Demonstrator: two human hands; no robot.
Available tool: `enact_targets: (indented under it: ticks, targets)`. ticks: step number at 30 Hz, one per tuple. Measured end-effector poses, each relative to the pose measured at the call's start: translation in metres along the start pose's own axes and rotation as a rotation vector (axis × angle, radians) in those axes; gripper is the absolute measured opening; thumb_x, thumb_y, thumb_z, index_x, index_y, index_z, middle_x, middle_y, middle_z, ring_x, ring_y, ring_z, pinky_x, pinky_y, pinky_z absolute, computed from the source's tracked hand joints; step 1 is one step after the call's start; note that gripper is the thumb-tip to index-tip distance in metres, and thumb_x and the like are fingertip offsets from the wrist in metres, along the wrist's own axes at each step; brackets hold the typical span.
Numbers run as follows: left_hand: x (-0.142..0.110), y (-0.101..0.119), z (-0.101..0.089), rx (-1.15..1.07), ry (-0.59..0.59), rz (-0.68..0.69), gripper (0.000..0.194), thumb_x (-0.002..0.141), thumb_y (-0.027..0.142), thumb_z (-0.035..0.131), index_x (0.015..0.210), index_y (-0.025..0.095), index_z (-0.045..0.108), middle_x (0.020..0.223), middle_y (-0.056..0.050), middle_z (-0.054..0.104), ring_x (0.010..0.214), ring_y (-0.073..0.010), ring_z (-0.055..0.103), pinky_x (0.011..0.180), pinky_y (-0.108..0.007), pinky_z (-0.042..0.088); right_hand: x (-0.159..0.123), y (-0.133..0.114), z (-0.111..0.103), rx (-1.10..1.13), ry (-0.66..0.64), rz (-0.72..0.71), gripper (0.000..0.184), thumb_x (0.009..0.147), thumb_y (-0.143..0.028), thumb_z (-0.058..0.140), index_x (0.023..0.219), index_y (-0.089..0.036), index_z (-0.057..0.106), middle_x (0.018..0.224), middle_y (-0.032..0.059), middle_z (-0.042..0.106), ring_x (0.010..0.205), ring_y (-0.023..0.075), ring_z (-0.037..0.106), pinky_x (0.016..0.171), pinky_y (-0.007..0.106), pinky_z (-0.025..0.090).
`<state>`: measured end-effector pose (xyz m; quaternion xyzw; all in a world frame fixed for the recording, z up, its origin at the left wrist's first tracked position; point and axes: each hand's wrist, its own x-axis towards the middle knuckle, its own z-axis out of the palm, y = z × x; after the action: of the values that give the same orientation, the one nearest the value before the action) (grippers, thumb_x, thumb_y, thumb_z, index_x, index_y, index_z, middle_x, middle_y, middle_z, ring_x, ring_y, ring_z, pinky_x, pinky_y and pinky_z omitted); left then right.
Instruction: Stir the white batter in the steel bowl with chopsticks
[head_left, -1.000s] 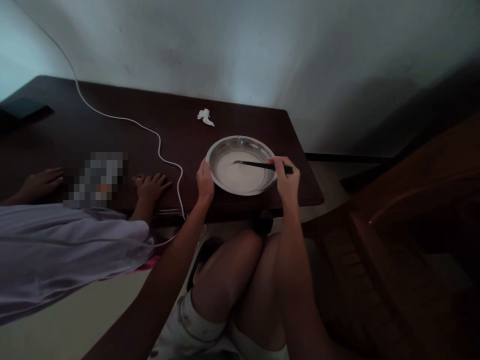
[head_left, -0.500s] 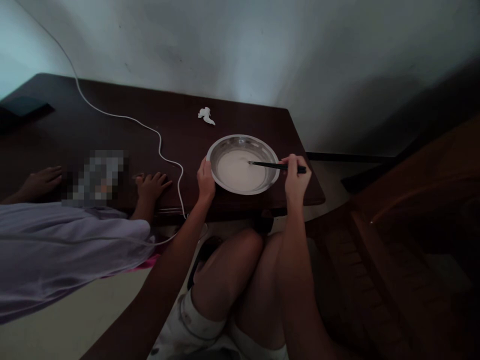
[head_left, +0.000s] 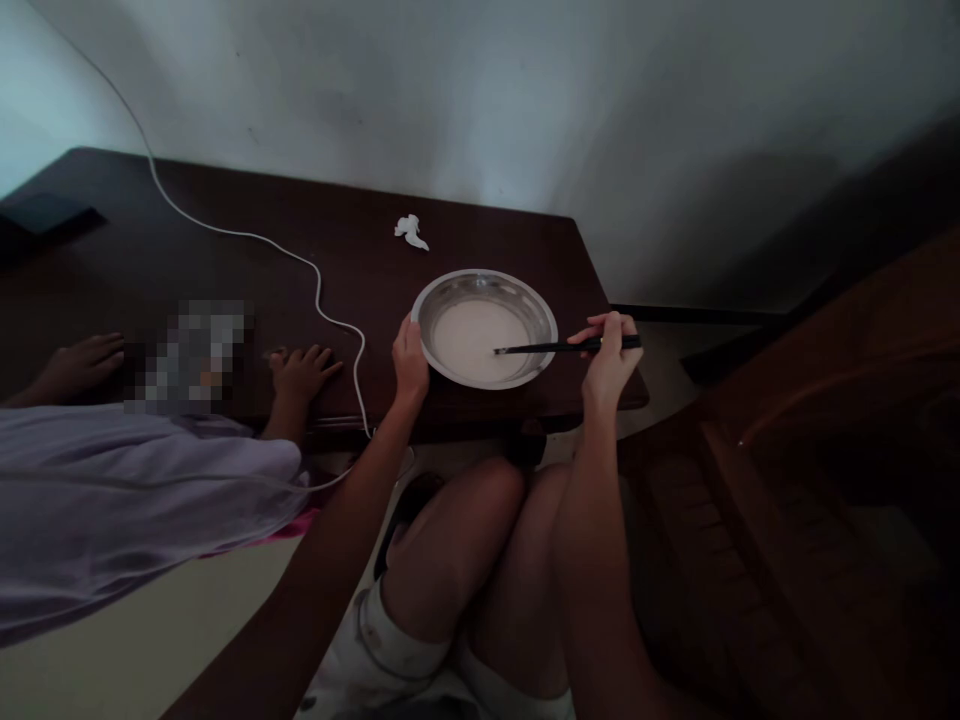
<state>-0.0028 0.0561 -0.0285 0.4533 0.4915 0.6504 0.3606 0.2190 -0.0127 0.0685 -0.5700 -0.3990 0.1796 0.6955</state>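
A round metal basin (head_left: pixel 541 305) stands on the dark table, with a pale, milky liquid (head_left: pixel 480 338) in it. My left hand (head_left: pixel 410 358) grips the basin's left rim, thumb along the edge. Beyond the basin's right side, my right hand (head_left: pixel 611 358) is closed around dark chopsticks (head_left: pixel 551 348). They lie nearly level across the right rim, and their tips reach over the middle of the liquid. Whether the tips dip below the surface I cannot tell.
Behind the basin lies a crumpled white tissue (head_left: pixel 411 232). A white cable (head_left: pixel 319 285) winds across the table (head_left: pixel 495 225). At the left another person's hands (head_left: pixel 304 372) rest by a blurred-out item (head_left: pixel 196 355). A wooden chair (head_left: pixel 750 480) stands at the right.
My right hand has moved to the right and slightly toward me, drawing the chopsticks along. Their tips sit a little nearer to me in the basin. My left hand keeps its place.
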Motion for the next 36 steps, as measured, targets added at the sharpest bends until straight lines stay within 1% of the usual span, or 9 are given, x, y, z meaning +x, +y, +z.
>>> enact_targets:
  ticks: [7,9,14,16,20,22,27,33,36]
  targets:
    - [0.001,0.000,0.000,-0.004,0.001,-0.003,0.043,0.089,0.055,0.048,0.103,0.020,0.071,0.118,-0.010,0.072,0.114,-0.0256,0.063,0.104,-0.038,0.046,-0.010,0.002,0.018,-0.002,-0.457,-0.035,0.021,0.080,-0.044,0.069,0.083,-0.023,0.067,0.074,-0.0032,0.072,0.057,0.0079,0.059,0.056,0.024,0.047]
    - [0.001,0.000,0.000,-0.006,0.000,-0.001,0.043,0.089,0.055,0.048,0.102,0.021,0.071,0.116,-0.010,0.072,0.113,-0.0256,0.064,0.103,-0.039,0.046,-0.008,0.002,0.017,-0.061,-0.396,-0.080,0.022,0.084,-0.044,0.066,0.080,-0.022,0.067,0.076,-0.0025,0.071,0.058,0.0074,0.058,0.059,0.024,0.048]
    - [0.001,-0.002,0.001,-0.014,0.003,-0.007,0.046,0.088,0.056,0.049,0.104,0.019,0.070,0.119,-0.012,0.071,0.115,-0.0269,0.063,0.105,-0.041,0.044,-0.004,0.000,0.001,-0.056,-0.055,-0.065,0.039,0.091,-0.053,0.052,0.072,-0.020,0.057,0.059,-0.0044,0.063,0.049,0.0071,0.051,0.047,0.021,0.037]
    - [0.001,-0.003,0.001,-0.022,0.000,-0.021,0.046,0.088,0.055,0.048,0.105,0.019,0.070,0.119,-0.012,0.071,0.115,-0.0271,0.063,0.105,-0.041,0.044,-0.006,0.000,0.001,-0.016,-0.096,-0.031,0.041,0.092,-0.055,0.051,0.070,-0.021,0.056,0.054,-0.0050,0.060,0.048,0.0076,0.051,0.044,0.021,0.035]
    - [0.002,-0.004,0.001,-0.015,0.004,-0.025,0.043,0.089,0.054,0.048,0.105,0.020,0.070,0.118,-0.010,0.072,0.114,-0.0263,0.063,0.104,-0.040,0.045,-0.008,0.002,0.013,-0.026,-0.368,-0.030,0.035,0.088,-0.053,0.058,0.073,-0.022,0.064,0.067,-0.0027,0.068,0.053,0.0074,0.055,0.052,0.022,0.044]
    - [0.002,-0.004,0.001,-0.014,0.001,-0.015,0.044,0.089,0.053,0.048,0.106,0.019,0.070,0.118,-0.012,0.071,0.114,-0.0266,0.063,0.104,-0.040,0.045,-0.005,0.004,0.014,-0.049,-0.346,-0.060,0.035,0.088,-0.052,0.059,0.071,-0.022,0.065,0.072,-0.0018,0.069,0.055,0.0072,0.056,0.054,0.023,0.045]
    - [0.001,-0.002,-0.001,0.002,-0.010,-0.014,0.045,0.089,0.056,0.048,0.105,0.020,0.070,0.119,-0.012,0.070,0.117,-0.0271,0.062,0.106,-0.040,0.044,0.000,0.005,0.003,-0.009,-0.080,0.018,0.042,0.091,-0.056,0.049,0.067,-0.021,0.054,0.052,-0.0044,0.060,0.044,0.0078,0.052,0.042,0.021,0.034]
    - [0.002,0.000,0.000,-0.012,-0.003,-0.006,0.048,0.088,0.059,0.049,0.106,0.019,0.070,0.119,-0.013,0.071,0.116,-0.0277,0.062,0.106,-0.041,0.044,-0.007,0.002,0.013,-0.003,-0.385,-0.009,0.034,0.087,-0.052,0.059,0.074,-0.021,0.064,0.065,-0.0026,0.069,0.051,0.0076,0.055,0.050,0.023,0.043]
    - [0.001,-0.001,0.000,-0.018,0.005,-0.006,0.047,0.088,0.060,0.049,0.103,0.021,0.070,0.117,-0.011,0.072,0.115,-0.0270,0.062,0.105,-0.041,0.044,-0.003,0.003,0.010,-0.063,-0.265,-0.053,0.036,0.088,-0.052,0.057,0.070,-0.021,0.062,0.067,-0.0024,0.068,0.052,0.0070,0.055,0.050,0.022,0.043]
